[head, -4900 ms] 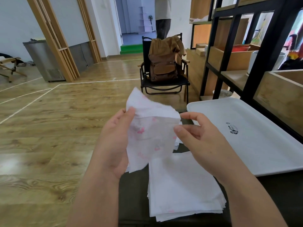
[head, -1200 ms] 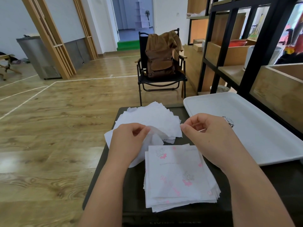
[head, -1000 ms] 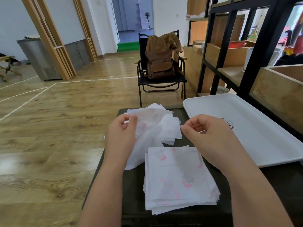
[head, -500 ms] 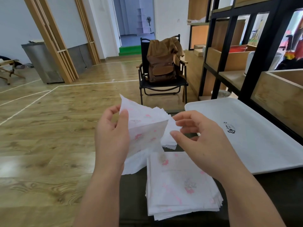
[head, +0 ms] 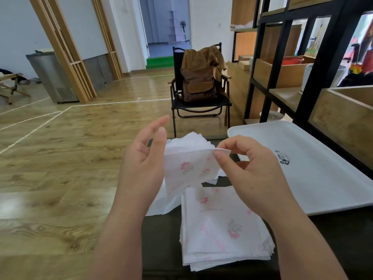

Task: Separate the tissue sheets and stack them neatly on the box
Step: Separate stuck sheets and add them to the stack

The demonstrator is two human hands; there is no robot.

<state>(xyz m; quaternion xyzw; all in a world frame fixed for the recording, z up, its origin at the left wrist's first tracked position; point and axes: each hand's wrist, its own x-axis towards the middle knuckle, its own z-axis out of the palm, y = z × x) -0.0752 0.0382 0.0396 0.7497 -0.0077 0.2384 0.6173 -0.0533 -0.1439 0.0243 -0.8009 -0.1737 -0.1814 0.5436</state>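
Fingers first, head view, the only one you have: your right hand (head: pixel 250 174) pinches the top right corner of a thin white tissue sheet printed with pink flowers (head: pixel 189 170), thumb and forefinger closed on the edge. Your left hand (head: pixel 145 164) stands beside the sheet's left edge with fingers straight and loosely spread; the thumb lies along that edge, but whether it actually grips the paper, you cannot tell.

The held sheet hangs in the air just above the near side of the dark flat-topped box (head: pixel 159 235). Below it, on the box, lies the squared stack of flowered tissue sheets (head: pixel 224 227), edges roughly aligned. Behind the held sheet sits a looser fanned pile of plain white tissues (head: pixel 189 141), also on the box. A white rectangular plastic tray with a small dark logo (head: pixel 314 174) rests to the right, overlapping the box's far corner.

Handling judgement: the sheet is featherlight, limp, easily torn and prone to cling to its neighbours. Take it by two upper corners, keep it lightly taut, and lower it flat onto the stack rather than dropping it.
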